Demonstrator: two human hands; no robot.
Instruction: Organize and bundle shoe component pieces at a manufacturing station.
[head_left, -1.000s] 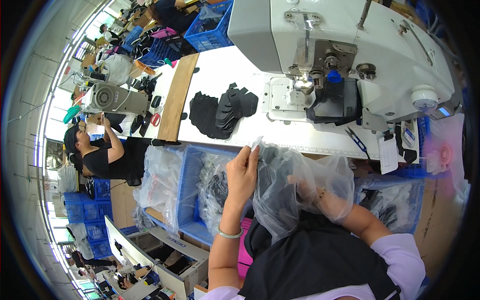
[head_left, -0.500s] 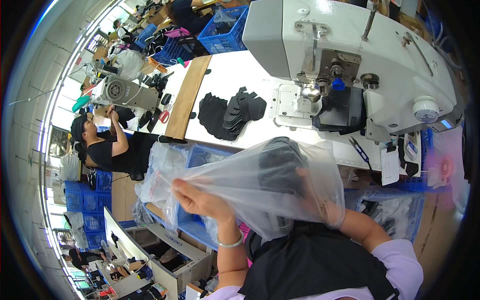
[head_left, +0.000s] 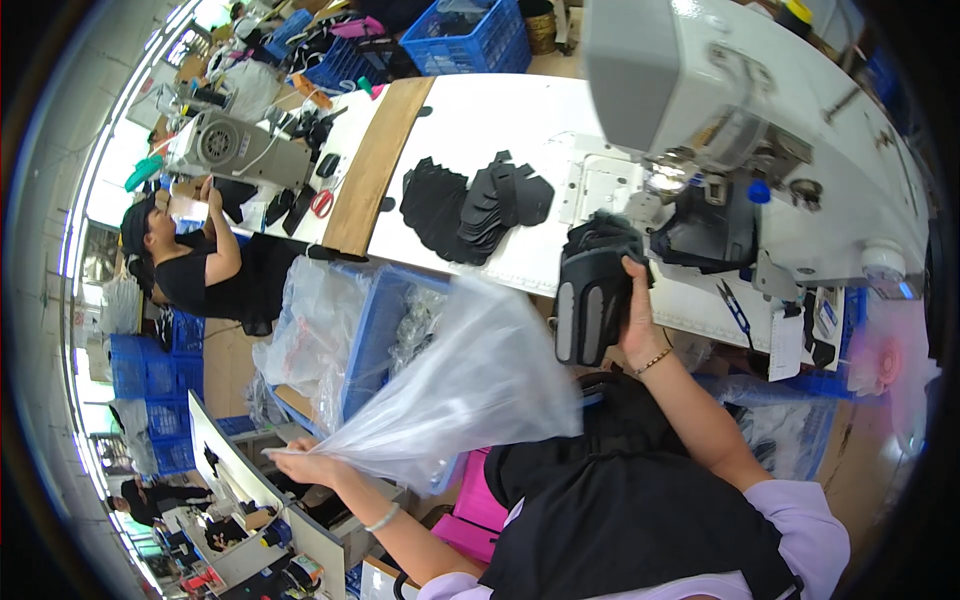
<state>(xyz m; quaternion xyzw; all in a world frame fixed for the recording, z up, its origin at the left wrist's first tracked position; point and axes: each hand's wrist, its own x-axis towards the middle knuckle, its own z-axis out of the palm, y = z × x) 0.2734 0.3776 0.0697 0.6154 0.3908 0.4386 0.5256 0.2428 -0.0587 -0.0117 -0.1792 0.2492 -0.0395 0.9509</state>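
My right hand (head_left: 638,325) grips a stack of black and grey fabric pieces (head_left: 592,292) and holds it up at the front edge of the white sewing table (head_left: 478,120). My left hand (head_left: 305,464) is stretched out low to the left, pinching the corner of an empty clear plastic bag (head_left: 462,385) that trails back toward my body. Behind the stack stands a large white industrial sewing machine (head_left: 730,90). A fanned pile of black cut pieces (head_left: 470,205) lies on the table to its left.
A blue crate (head_left: 372,330) lined with clear plastic stands beside the table below the black pieces. A person in black (head_left: 195,265) works at another sewing machine (head_left: 235,150) at the left. Blue baskets (head_left: 470,40) stand at the back. Scissors (head_left: 735,305) lie near the table's front edge.
The fabric stack has come out of the plastic bag. My right hand has lifted it to the table edge, while my left hand has pulled the emptied bag down and to the left.
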